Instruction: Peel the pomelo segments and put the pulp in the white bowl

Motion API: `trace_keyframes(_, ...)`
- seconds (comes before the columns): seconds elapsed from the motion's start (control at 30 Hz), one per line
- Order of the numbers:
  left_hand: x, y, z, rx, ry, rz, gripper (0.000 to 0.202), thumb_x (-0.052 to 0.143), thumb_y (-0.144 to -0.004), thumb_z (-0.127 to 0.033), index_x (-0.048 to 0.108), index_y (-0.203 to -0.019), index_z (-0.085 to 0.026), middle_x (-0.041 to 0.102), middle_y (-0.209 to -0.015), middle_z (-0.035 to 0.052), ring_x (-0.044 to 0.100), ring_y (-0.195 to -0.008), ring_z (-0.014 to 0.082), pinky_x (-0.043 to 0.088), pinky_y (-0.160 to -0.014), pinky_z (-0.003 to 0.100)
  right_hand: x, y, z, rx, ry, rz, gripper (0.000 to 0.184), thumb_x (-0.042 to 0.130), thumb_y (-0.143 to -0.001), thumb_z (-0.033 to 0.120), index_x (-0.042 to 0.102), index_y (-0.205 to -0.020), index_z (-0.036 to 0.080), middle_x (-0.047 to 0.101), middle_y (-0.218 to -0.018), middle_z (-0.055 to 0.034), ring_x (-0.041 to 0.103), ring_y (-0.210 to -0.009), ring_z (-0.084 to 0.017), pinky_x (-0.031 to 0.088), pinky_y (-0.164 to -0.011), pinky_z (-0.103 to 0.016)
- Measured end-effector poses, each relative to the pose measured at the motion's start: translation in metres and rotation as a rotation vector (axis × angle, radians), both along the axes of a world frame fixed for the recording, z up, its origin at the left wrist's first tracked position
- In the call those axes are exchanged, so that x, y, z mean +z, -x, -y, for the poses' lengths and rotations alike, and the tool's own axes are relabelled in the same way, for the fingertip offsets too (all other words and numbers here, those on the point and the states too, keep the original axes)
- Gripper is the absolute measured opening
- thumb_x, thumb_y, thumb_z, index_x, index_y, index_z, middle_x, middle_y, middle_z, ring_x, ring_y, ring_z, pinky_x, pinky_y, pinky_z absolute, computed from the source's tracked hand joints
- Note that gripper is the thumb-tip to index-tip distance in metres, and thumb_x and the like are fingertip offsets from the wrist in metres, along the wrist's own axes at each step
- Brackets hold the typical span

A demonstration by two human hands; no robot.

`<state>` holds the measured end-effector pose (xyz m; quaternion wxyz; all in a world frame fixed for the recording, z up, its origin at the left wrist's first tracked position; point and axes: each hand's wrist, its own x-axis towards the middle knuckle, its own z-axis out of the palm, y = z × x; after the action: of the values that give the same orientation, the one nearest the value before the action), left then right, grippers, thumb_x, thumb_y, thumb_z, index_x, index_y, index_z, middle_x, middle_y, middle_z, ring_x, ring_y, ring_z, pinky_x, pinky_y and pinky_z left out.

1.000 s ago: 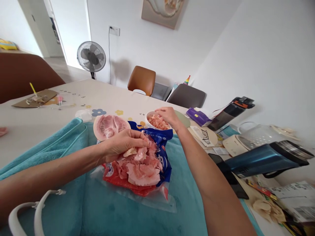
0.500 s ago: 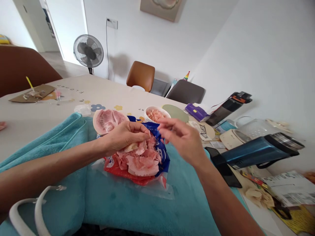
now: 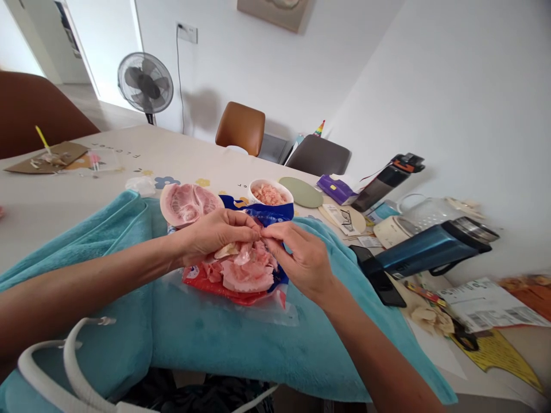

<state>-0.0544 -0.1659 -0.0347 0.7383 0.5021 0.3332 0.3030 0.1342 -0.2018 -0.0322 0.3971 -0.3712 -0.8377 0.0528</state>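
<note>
My left hand (image 3: pixel 224 232) is closed around a piece of pomelo with pale membrane (image 3: pixel 228 250) on it. Its thumb and forefinger meet the fingertips of my right hand (image 3: pixel 299 258), which pinches at the same piece; what lies between the right fingertips is too small to make out. Below both hands, torn pink pomelo peel and membrane scraps (image 3: pixel 247 275) lie on a red and blue plastic bag (image 3: pixel 232 294). A hollowed pomelo rind half (image 3: pixel 189 203) sits behind my left hand. Beyond the bag stands a white bowl (image 3: pixel 289 199) with pink pomelo pulp (image 3: pixel 267 194).
A teal towel (image 3: pixel 206 344) lies under the bag. To the right are a black phone (image 3: pixel 381 281), a blue thermos (image 3: pixel 424 249), a dark bottle (image 3: pixel 385 183), a purple packet (image 3: pixel 338 188) and a clear jug (image 3: pixel 430 215). A cardboard sheet (image 3: pixel 26 166) with scraps lies far left.
My right hand has moved left and down from above the bag to meet my left fingertips, its fingers closing to a pinch. The view has shifted slightly.
</note>
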Motion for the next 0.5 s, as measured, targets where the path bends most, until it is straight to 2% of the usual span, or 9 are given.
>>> trace_keyframes(0.13, -0.001, -0.001, -0.002, -0.002, 0.004, -0.006, 0.016, 0.075, -0.067, -0.026, 0.067, -0.074, -0.014, 0.063, -0.056, 0.001, 0.05, -0.041, 0.0068, 0.031, -0.037, 0.016, 0.0, -0.002, 0.002, -0.066, -0.072, 0.07, 0.019, 0.052, -0.09, 0.016, 0.069, -0.09, 0.026, 0.073, -0.09, -0.0031, 0.068, -0.083, -0.016, 0.054, -0.074, -0.029)
trace_keyframes(0.3, 0.005, -0.003, 0.001, -0.006, -0.027, -0.036, 0.008, 0.071, -0.068, -0.019, 0.066, -0.069, -0.014, 0.063, -0.056, 0.0005, 0.05, -0.042, 0.0053, 0.032, -0.038, 0.014, 0.015, -0.009, -0.005, -0.181, -0.112, 0.022, 0.017, 0.052, -0.09, 0.017, 0.065, -0.083, 0.025, 0.068, -0.082, -0.0026, 0.064, -0.079, -0.016, 0.052, -0.074, -0.03)
trace_keyframes(0.4, 0.007, -0.002, 0.001, -0.01, -0.018, -0.026, 0.006, 0.068, -0.071, -0.02, 0.065, -0.071, -0.015, 0.062, -0.053, -0.0009, 0.044, -0.037, 0.0037, 0.026, -0.035, 0.014, 0.023, -0.01, -0.01, -0.165, -0.003, -0.082, 0.014, 0.052, -0.09, 0.02, 0.065, -0.086, 0.024, 0.068, -0.087, -0.0025, 0.064, -0.081, -0.016, 0.052, -0.075, -0.031)
trace_keyframes(0.5, 0.009, -0.001, 0.0, -0.011, -0.029, -0.015, 0.004, 0.067, -0.072, -0.018, 0.065, -0.07, -0.015, 0.063, -0.055, -0.0006, 0.049, -0.041, 0.0046, 0.033, -0.039, 0.014, 0.023, -0.006, -0.007, -0.083, 0.242, -0.171, 0.019, 0.05, -0.09, 0.021, 0.067, -0.1, 0.025, 0.069, -0.097, -0.0027, 0.066, -0.087, -0.017, 0.053, -0.072, -0.032)
